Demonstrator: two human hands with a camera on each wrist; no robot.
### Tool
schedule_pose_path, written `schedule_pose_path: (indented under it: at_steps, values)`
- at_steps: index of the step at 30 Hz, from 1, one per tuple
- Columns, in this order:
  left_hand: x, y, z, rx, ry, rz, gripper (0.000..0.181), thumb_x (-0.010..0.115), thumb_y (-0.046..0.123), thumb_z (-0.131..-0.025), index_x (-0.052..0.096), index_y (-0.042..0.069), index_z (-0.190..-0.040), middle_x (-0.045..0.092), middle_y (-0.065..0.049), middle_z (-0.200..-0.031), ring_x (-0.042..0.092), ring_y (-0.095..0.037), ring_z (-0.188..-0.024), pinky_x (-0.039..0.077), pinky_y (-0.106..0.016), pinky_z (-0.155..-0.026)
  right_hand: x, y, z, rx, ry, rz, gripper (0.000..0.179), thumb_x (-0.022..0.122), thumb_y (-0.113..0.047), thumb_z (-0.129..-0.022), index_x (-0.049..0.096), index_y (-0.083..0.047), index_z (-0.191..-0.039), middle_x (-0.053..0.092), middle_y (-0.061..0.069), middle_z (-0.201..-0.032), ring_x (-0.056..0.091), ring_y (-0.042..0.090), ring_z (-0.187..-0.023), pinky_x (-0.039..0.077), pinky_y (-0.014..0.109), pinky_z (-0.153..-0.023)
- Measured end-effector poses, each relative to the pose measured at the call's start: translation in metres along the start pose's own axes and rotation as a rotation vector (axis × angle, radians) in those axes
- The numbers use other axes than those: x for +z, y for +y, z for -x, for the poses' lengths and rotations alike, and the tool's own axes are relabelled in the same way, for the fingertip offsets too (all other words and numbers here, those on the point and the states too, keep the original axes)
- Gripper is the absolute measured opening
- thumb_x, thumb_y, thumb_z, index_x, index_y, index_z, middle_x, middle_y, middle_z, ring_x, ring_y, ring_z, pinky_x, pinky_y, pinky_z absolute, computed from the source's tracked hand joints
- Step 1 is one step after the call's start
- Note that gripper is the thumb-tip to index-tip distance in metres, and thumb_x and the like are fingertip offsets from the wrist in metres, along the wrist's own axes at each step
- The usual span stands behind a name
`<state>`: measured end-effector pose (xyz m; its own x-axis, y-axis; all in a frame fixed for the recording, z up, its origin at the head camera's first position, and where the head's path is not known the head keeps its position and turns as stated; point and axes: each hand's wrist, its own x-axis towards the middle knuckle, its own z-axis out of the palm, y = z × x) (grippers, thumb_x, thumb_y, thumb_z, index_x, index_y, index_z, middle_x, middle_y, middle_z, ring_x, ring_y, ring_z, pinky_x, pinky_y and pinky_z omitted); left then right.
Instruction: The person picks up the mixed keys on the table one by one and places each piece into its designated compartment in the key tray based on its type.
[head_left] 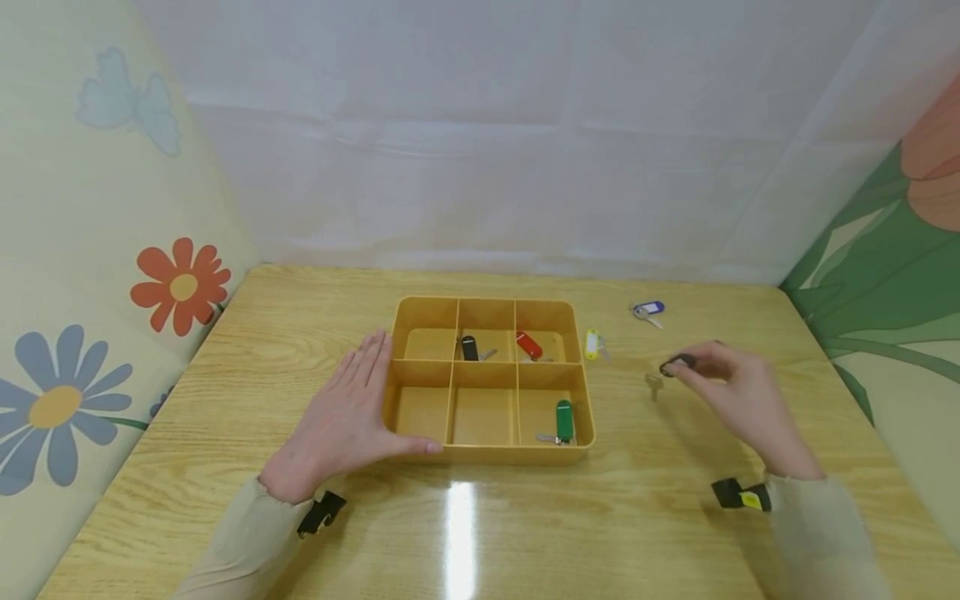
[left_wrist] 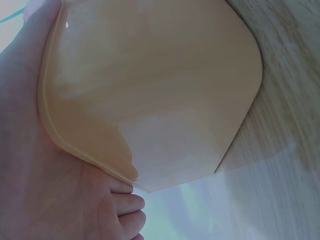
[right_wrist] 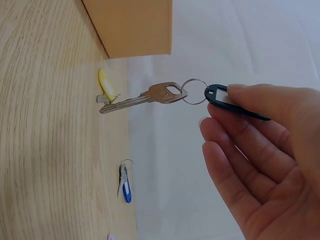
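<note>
Between thumb and fingers my right hand (head_left: 738,400) pinches a dark key tag (right_wrist: 227,102), right of the box and above the table. From its ring hangs a key (right_wrist: 162,93). My left hand (head_left: 341,417) rests along the left side of the yellow six-compartment box (head_left: 487,455), fingers straight, thumb over the front rim. Inside the box, a black-tagged key (head_left: 469,348) lies in the back middle compartment and a red-tagged key (head_left: 528,344) in the back right. The front right compartment holds a green-tagged key (head_left: 564,421).
Close to the box's right side lies a yellow-tagged key (head_left: 592,343). Farther back and right is a blue-tagged key (head_left: 648,308). A small pinkish thing (right_wrist: 111,236) shows at the right wrist view's bottom edge. A white cloth (head_left: 480,167) hangs behind the wooden table (head_left: 600,533).
</note>
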<state>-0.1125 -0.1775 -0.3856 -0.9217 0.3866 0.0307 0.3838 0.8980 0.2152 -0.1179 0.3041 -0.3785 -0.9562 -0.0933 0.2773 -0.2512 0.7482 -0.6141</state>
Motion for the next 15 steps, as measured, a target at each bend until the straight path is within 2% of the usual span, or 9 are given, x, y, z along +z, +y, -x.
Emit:
schedule_pose_path:
  at_steps: [5, 15]
  values:
    - [0.0011, -0.0006, -0.0001, 0.001, 0.005, 0.002, 0.148, 0.051, 0.098, -0.066, -0.007, 0.001, -0.161, -0.008, -0.016, -0.167, -0.002, -0.032, -0.154, 0.009, -0.051, -0.123, -0.0009, -0.0041, -0.0001, 0.011, -0.014, 0.002, 0.013, 0.072, -0.027, -0.098, 0.077, -0.017, -0.104, 0.075, -0.002, -0.100, 0.069, 0.010, -0.089, 0.053, 0.017, -0.072]
    - [0.0015, -0.0011, -0.0004, -0.007, -0.001, 0.010, 0.149, 0.051, 0.099, -0.064, -0.007, 0.001, -0.161, -0.010, -0.015, -0.168, -0.005, -0.028, -0.154, 0.008, -0.051, -0.124, 0.0009, -0.0062, 0.0004, -0.001, -0.003, 0.007, 0.013, 0.073, -0.026, -0.097, 0.077, -0.017, -0.105, 0.075, -0.003, -0.099, 0.068, 0.005, -0.087, 0.052, 0.017, -0.071]
